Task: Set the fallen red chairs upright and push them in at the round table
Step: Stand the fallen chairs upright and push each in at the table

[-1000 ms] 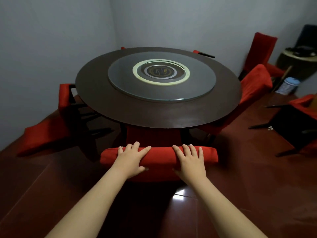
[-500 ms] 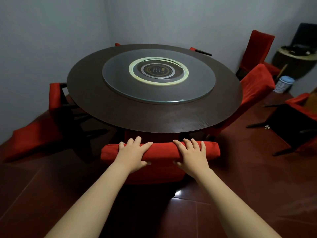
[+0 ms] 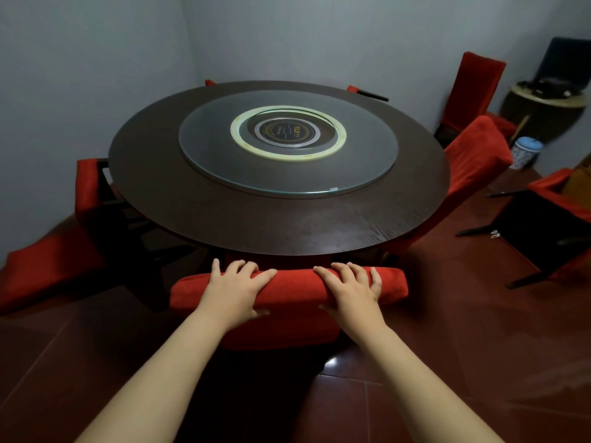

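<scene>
Red chair (image 3: 289, 290), standing upright at the surface's (image 3: 287, 233) 6 o'clock, is being gripped on its backrest by left hand (image 3: 235, 290) and right hand (image 3: 351, 290); even, straight pushing toward 12 o'clock seems best.

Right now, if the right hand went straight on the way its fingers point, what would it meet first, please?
Probably the near edge of the round table, just beyond the chair back that the right hand grips; relative height is unclear.

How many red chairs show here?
7: near chair under left hand and right hand; fallen left chair; tilted chair right of the table; upright wall chair; fallen right chair; two far tops. More may be hidden.
</scene>
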